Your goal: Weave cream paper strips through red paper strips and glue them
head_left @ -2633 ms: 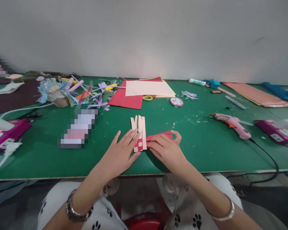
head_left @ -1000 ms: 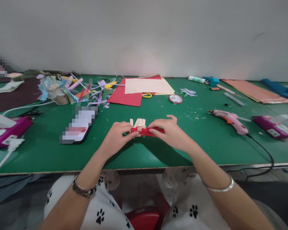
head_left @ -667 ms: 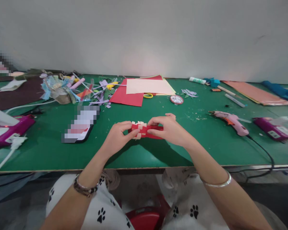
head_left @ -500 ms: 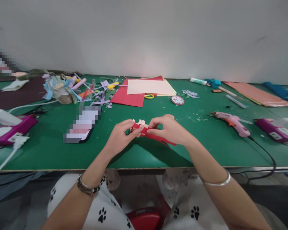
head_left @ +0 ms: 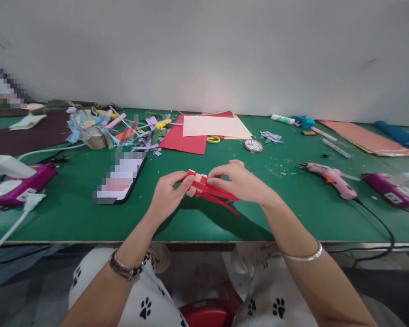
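A small woven piece of red and cream paper strips (head_left: 204, 187) is held a little above the green table (head_left: 71, 213). My left hand (head_left: 168, 196) pinches its left end, thumb and fingers closed on the woven part. My right hand (head_left: 240, 182) grips it from above and to the right, fingers closed. Loose red strip ends (head_left: 225, 203) trail down to the right under my right hand.
A phone (head_left: 121, 178) lies left of my hands. A pink glue gun (head_left: 329, 175) with a black cord lies to the right. Purple devices (head_left: 18, 187) (head_left: 391, 190) sit at both sides. Red and cream paper sheets (head_left: 204, 131), yellow scissors (head_left: 213, 139) and paper scraps (head_left: 143, 134) lie farther back.
The woven piece lay flat under both hands; both hands have lifted it off the table and turned it over, so the red strip ends now hang to the right.
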A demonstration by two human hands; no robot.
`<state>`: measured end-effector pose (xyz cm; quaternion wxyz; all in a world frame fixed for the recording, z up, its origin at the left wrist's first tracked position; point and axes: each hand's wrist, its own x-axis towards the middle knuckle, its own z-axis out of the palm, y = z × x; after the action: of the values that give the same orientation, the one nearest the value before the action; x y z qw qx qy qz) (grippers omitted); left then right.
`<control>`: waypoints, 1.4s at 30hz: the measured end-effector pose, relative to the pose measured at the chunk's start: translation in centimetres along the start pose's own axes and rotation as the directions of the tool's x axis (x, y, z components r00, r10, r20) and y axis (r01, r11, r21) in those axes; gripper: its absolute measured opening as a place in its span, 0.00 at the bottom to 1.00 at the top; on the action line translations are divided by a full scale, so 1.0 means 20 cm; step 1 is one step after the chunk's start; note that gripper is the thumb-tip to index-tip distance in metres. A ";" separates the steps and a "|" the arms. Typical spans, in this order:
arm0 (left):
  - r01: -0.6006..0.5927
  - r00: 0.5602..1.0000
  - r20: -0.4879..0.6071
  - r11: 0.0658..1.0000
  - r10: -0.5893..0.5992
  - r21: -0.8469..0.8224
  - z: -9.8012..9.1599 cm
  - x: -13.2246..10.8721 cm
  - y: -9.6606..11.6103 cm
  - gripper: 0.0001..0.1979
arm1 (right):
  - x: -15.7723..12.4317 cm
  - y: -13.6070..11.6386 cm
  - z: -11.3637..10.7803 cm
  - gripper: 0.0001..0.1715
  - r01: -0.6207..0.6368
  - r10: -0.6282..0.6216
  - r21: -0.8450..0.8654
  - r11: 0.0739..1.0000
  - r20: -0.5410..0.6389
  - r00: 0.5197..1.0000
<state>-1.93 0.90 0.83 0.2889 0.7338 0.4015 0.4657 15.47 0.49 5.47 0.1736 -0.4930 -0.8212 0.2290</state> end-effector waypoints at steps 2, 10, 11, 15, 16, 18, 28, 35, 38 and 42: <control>-0.008 1.000 -0.025 1.000 0.008 0.008 0.00 0.00 0.00 0.18 | 0.00 0.00 0.01 0.15 0.012 -0.012 0.000 1.000 -0.003 1.000; 0.035 0.997 -0.063 0.998 -0.033 0.043 -0.02 0.00 0.00 0.17 | 0.00 0.00 0.03 0.10 0.036 -0.028 0.077 0.996 -0.094 0.995; 0.038 0.998 -0.058 0.999 -0.035 0.038 -0.02 0.00 0.01 0.16 | 0.00 0.00 0.03 0.11 0.041 -0.033 0.076 0.996 -0.100 0.994; 0.050 0.999 0.019 0.999 -0.050 0.005 -0.02 0.00 0.01 0.15 | -0.01 0.00 0.03 0.12 0.049 -0.042 0.066 0.997 -0.098 0.994; 0.052 0.998 0.036 0.999 -0.052 -0.007 -0.02 0.01 0.01 0.14 | -0.01 0.00 0.03 0.12 0.048 -0.041 0.066 0.997 -0.093 0.995; 0.058 0.996 0.063 0.998 -0.055 -0.039 -0.01 0.01 0.01 0.12 | -0.01 0.00 0.02 0.12 0.042 -0.036 0.069 0.997 -0.090 0.995; 0.081 0.995 0.065 0.996 -0.078 -0.048 -0.01 0.01 0.01 0.09 | -0.03 -0.01 0.03 0.11 0.010 -0.002 0.051 0.999 -0.144 0.990; 0.071 0.995 0.064 0.997 -0.072 0.015 -0.02 0.01 0.00 0.12 | -0.03 0.00 0.03 0.11 0.000 0.008 0.054 0.999 -0.157 0.988; 0.071 0.995 0.066 0.997 -0.070 -0.023 -0.01 0.01 0.01 0.10 | -0.03 0.00 0.03 0.09 0.007 0.004 0.064 0.998 -0.166 0.986; 0.047 0.996 0.080 0.997 -0.041 -0.069 -0.01 0.02 0.02 0.09 | -0.03 -0.01 0.04 0.08 0.045 -0.022 0.147 0.988 -0.157 0.987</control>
<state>-1.85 0.93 1.44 0.3405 0.7318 0.3892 0.4440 15.24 -0.17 4.87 0.2771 -0.4811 -0.7939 0.2481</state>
